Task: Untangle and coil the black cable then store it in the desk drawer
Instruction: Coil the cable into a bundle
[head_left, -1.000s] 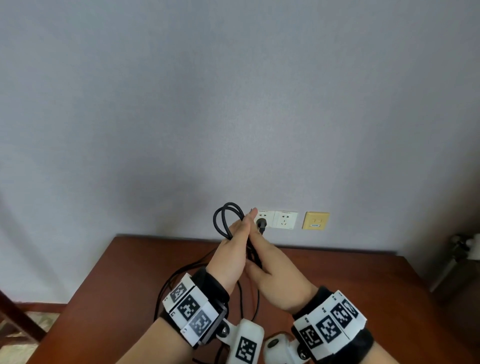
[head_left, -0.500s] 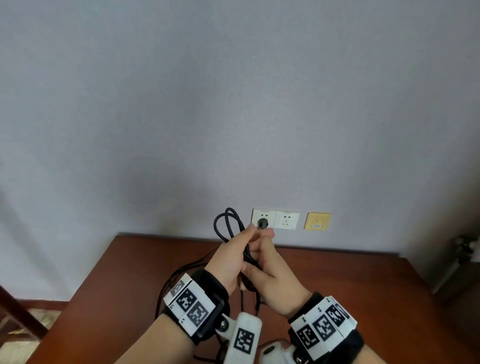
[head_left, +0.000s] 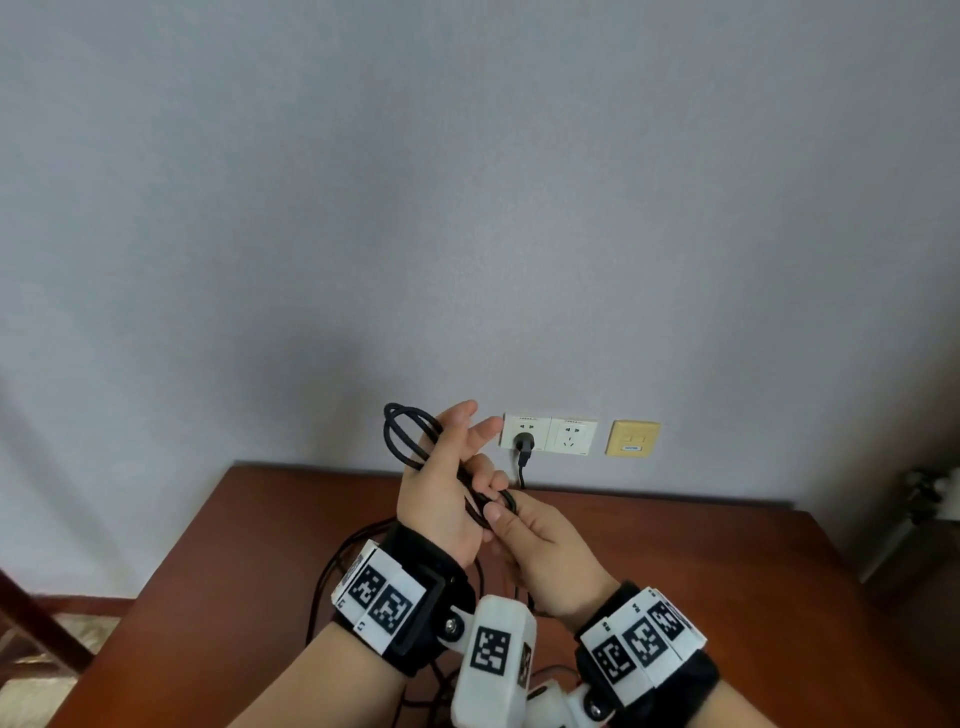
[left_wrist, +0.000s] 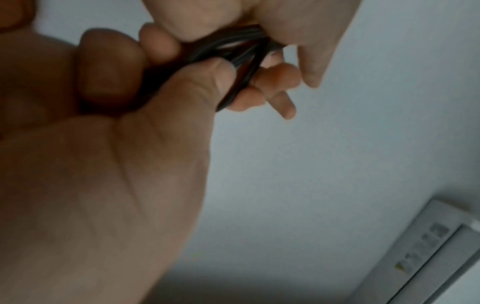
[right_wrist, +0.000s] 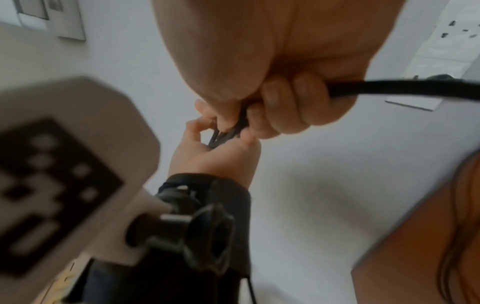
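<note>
Several loops of the black cable (head_left: 410, 441) stand above the desk (head_left: 727, 571) in the left hand (head_left: 441, 483), index and middle fingers extended, thumb pinning strands; the right hand (head_left: 540, 540) grips the cable just below (likely feeding another turn).

Wall (head_left: 467, 208): plain grey, behind the desk.
Sockets (head_left: 548, 435): white double plate on the wall just above the desk's back edge; a dark plug (head_left: 523, 442) sits in the left one.
Yellow plate (head_left: 632, 438): on the wall, just right of the sockets.
Floor (head_left: 36, 670): pale patterned patch, lower left.
Pipe fitting (head_left: 930, 488): far right edge, blurred.
</note>
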